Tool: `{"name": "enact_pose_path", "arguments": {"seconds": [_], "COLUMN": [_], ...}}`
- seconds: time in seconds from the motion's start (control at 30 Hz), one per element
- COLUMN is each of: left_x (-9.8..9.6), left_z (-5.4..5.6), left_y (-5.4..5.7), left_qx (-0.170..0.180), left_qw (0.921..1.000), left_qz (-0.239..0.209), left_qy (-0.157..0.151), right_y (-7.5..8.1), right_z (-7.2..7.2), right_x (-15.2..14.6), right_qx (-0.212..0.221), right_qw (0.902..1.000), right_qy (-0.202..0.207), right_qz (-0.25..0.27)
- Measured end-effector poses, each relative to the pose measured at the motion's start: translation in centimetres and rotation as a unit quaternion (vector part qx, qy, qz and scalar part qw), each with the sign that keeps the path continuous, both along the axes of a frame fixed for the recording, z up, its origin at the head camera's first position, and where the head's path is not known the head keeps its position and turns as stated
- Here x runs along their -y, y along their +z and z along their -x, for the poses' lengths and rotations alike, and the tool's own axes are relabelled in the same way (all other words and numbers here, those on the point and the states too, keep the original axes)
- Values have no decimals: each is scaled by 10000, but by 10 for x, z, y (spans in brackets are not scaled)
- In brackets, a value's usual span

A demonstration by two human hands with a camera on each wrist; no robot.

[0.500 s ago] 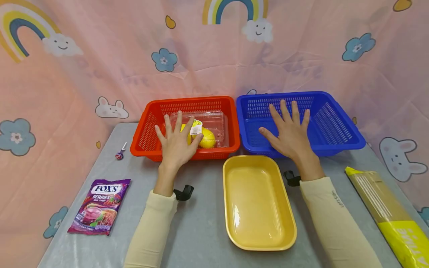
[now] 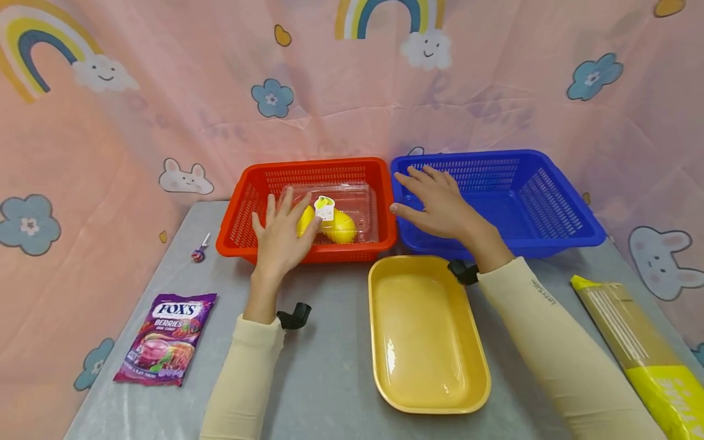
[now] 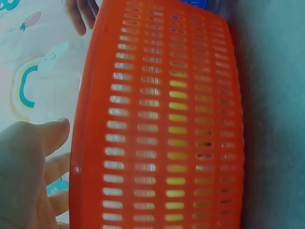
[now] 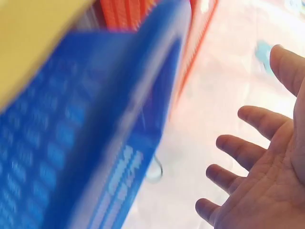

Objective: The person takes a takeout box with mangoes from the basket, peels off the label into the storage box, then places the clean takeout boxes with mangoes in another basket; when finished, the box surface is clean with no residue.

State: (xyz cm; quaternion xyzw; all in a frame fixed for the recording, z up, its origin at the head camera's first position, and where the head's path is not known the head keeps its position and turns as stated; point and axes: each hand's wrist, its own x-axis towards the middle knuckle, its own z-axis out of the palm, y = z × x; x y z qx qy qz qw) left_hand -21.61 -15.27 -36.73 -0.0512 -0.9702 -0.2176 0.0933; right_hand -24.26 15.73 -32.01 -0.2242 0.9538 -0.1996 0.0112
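Observation:
Over the left front of the red basket (image 2: 308,253) my left hand (image 2: 280,238) hovers with fingers spread, holding nothing. Inside that basket lies a clear plastic box (image 2: 352,192) with yellow lemon-like fruit (image 2: 342,228) and a white label (image 2: 325,209); the hand hides part of it. My right hand (image 2: 440,205), fingers extended and holding nothing, is above the left side of the blue basket (image 2: 541,214). In the right wrist view its palm and fingers stand apart from the blue rim. Through the red basket's slots, the left wrist view shows yellow.
A yellow tray (image 2: 426,342) stands in front of the baskets. On the left lie a purple candy bag (image 2: 167,340) and a lollipop (image 2: 199,252). A long yellow-and-brown packet (image 2: 638,348) lies at the right. A pink printed curtain (image 2: 341,122) hangs behind.
My right hand has moved left across the blue basket, toward the red one. The left hand has shifted slightly left and down, with its fingers a little more bent.

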Motion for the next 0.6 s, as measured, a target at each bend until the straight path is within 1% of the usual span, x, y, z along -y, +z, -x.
{"name": "enact_pose_path", "arguments": {"seconds": [0.13, 0.27, 0.43, 0.6], "left_x": [9, 22, 37, 49], "left_z": [1, 1, 1, -2], "left_y": [-3, -6, -9, -11], "left_qx": [-101, -241, -438, -418], "left_qw": [9997, 9988, 9967, 9957], "left_qz": [-224, -418, -660, -761], "left_qy": [17, 95, 202, 323], "right_y": [-7, -15, -27, -35], "right_z": [5, 8, 15, 19], "right_x": [19, 34, 46, 51], "right_qx": [85, 110, 45, 65], "right_qw": [9993, 9985, 9988, 9992], "right_qy": [366, 536, 475, 377], "right_qz": [-54, -21, -109, -106]}}
